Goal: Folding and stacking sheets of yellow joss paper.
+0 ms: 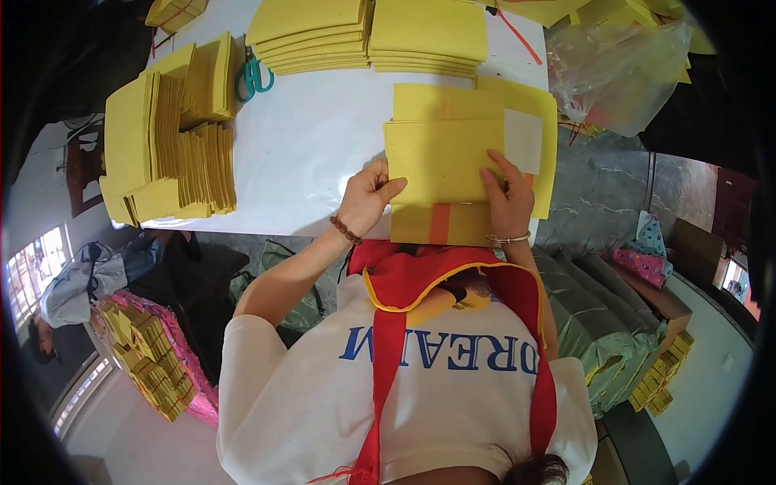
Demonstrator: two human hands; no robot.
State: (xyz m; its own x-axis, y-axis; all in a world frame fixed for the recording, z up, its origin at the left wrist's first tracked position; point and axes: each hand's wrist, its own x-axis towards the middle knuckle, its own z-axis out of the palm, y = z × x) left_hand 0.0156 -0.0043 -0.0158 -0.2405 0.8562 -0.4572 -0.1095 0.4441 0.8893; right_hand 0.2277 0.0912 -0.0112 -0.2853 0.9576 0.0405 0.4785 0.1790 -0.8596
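Note:
A rectangular yellow paper piece (440,162) lies in front of me, over other yellow paper with orange strips across it. My left hand (370,198) pinches its left edge, thumb on top. The fingers of my right hand (509,194) are apart and rest on its right edge. Behind that hand a larger yellow sheet (546,145) and a white rectangle (523,139) show. One more yellow sheet (416,101) sticks out beyond the top piece, and a folded yellow part (469,226) with an orange strip reaches over the table's near edge.
Stacks of yellow paper pieces (129,129) stand at the table's left, more stacks (311,32) at the far side. Green-handled scissors (255,79) lie beside the left stacks. A clear plastic bag (618,77) hangs at the far right corner. Green wrapped bundles (594,323) sit right of me.

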